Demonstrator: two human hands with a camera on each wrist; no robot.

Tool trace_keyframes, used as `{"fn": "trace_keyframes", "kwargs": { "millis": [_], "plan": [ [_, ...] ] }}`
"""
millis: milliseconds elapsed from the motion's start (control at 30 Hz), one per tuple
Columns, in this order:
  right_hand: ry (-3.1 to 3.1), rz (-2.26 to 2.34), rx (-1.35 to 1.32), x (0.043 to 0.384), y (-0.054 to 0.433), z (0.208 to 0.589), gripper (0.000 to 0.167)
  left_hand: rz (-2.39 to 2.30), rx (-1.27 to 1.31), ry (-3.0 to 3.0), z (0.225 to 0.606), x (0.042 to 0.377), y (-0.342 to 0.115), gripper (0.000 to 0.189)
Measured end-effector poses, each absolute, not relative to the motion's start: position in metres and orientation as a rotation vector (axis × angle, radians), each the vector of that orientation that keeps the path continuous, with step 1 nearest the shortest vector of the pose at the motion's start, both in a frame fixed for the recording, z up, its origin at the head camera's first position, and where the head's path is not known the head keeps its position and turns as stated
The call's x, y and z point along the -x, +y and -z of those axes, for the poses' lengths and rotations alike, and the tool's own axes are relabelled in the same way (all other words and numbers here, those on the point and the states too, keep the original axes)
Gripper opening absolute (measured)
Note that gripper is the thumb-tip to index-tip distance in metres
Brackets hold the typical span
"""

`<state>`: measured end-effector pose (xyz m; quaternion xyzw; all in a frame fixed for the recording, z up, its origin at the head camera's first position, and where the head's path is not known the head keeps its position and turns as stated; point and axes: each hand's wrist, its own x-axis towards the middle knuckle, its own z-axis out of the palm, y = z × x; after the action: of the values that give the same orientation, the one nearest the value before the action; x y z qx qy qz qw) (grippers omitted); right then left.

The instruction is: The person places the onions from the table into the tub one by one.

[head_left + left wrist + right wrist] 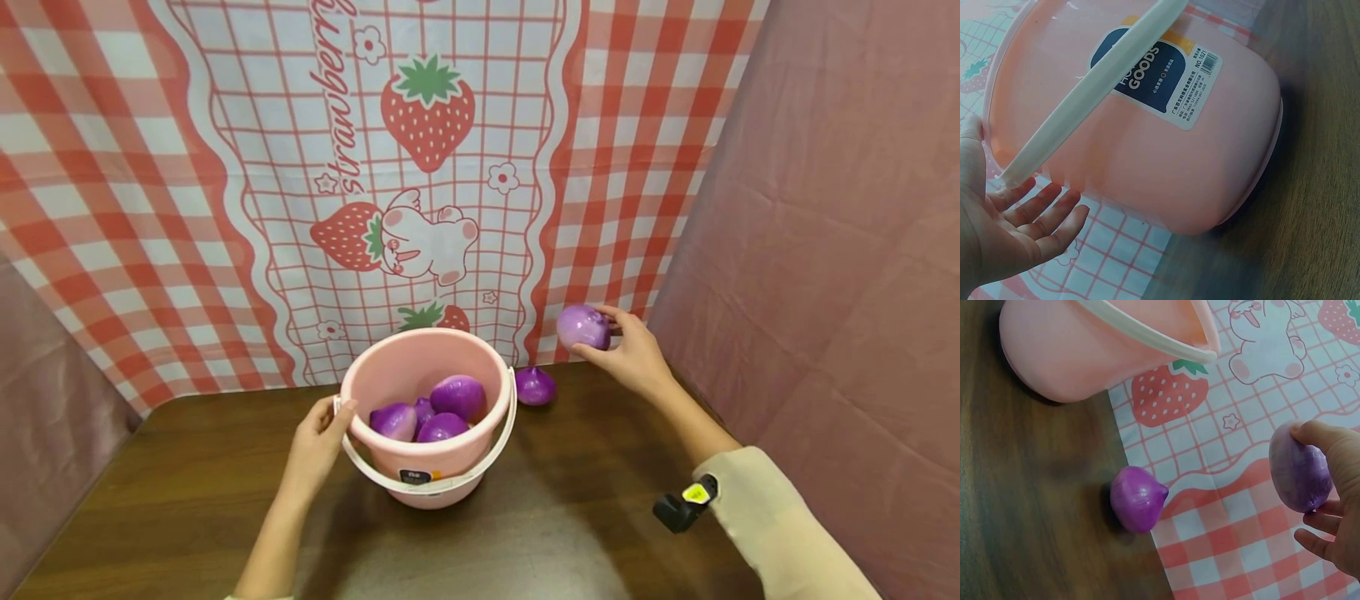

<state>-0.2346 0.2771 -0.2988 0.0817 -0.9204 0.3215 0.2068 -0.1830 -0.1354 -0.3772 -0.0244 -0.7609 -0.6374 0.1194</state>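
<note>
A pink bucket with a white handle stands on the table, several purple onions inside it. At the bucket's left rim, my left hand holds on, thumb over the edge and fingers outside; the left wrist view shows those fingers under the handle's end. My right hand pinches a paler purple onion between thumb and fingers, up above the table and right of the bucket. Another purple onion lies on the table beside the bucket, its pointed tip toward the cloth.
Behind the wooden table hangs a red-and-white checked cloth with strawberry prints. Pink drapes close off both sides. A black strap with a yellow tag sits at the right sleeve.
</note>
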Motion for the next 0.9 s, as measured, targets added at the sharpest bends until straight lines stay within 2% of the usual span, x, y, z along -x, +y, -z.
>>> {"fn": "trace_keyframes", "kwargs": {
  "millis": [900],
  "plan": [
    [-2.541, -0.906, -0.308, 0.237, 0.260, 0.281, 0.071, 1.857, 0.069, -2.222, 0.378, 0.184, -0.135, 0.031]
  ]
}}
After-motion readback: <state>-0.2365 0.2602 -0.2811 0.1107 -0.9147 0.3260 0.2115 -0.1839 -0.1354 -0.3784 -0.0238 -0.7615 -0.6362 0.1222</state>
